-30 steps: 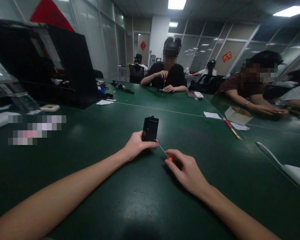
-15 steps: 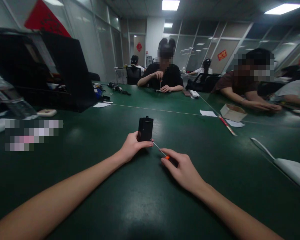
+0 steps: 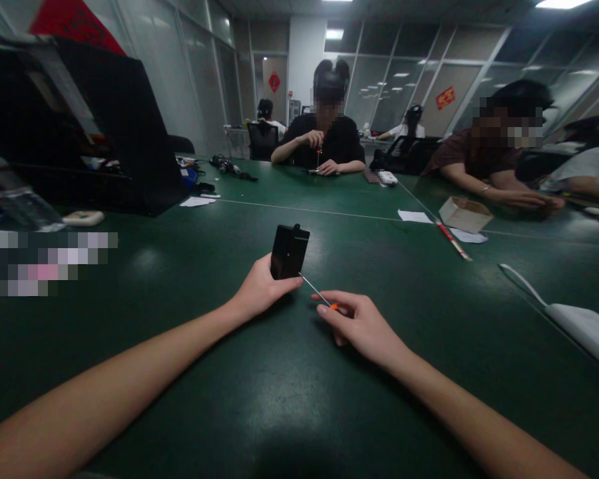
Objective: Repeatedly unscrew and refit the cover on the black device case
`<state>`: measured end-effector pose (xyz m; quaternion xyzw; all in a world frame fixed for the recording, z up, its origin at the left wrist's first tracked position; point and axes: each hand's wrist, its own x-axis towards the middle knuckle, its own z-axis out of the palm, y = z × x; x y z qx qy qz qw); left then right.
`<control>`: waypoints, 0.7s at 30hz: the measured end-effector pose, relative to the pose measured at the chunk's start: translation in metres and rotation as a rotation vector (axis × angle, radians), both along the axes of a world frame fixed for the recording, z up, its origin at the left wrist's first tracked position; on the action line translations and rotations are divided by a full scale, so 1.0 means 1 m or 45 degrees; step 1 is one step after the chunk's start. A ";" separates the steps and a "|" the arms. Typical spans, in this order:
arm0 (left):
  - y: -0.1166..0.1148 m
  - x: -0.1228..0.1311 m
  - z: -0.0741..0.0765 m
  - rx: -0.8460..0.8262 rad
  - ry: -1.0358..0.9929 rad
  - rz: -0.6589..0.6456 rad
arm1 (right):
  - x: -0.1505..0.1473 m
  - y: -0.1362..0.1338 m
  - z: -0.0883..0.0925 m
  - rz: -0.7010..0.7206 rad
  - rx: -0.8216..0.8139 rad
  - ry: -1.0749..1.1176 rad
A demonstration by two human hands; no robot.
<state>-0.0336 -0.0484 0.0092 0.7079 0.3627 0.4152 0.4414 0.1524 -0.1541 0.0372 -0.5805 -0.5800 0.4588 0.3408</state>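
Observation:
My left hand (image 3: 262,287) is closed around the lower end of a small black box (image 3: 290,253), which stands tilted above the green table (image 3: 219,392). A small tab with a hole sticks out of the box's top edge. In my right hand (image 3: 362,320) is a screwdriver (image 3: 316,291) with an orange-marked handle, held between thumb and fingers. Its thin metal shaft points up and left, and the tip meets the box's lower right corner near my left thumb. Most of the handle is hidden by my fingers.
Across the table a person (image 3: 324,143) works with an orange-handled tool; another person (image 3: 499,159) sits at the right. A cardboard box (image 3: 465,214), papers (image 3: 414,216) and a white power strip (image 3: 584,332) lie on the right. A large black open case (image 3: 114,126) stands at left.
The black box has tilted rightward at its top. My right hand has shifted slightly up and left with the screwdriver, its fingers repositioned on the handle. The whole view has moved a little.

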 end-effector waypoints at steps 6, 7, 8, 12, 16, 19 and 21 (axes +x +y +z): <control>-0.004 0.002 0.004 0.080 0.107 0.074 | 0.003 0.000 0.003 -0.023 -0.390 0.702; -0.003 0.002 0.005 0.086 0.115 0.081 | 0.006 0.001 0.003 -0.022 -0.418 0.775; -0.003 0.001 0.005 0.094 0.121 0.090 | 0.008 0.002 0.003 -0.018 -0.436 0.828; -0.001 0.000 0.005 0.123 0.163 0.137 | 0.016 0.005 0.001 0.017 -0.443 0.872; 0.000 0.000 0.005 0.092 0.197 0.131 | 0.015 0.004 -0.001 0.011 -0.403 0.804; 0.001 0.001 0.005 0.062 0.192 0.142 | 0.009 0.003 -0.002 -0.007 -0.287 0.661; 0.001 0.001 0.005 0.055 0.182 0.151 | 0.004 0.001 -0.004 -0.012 -0.193 0.463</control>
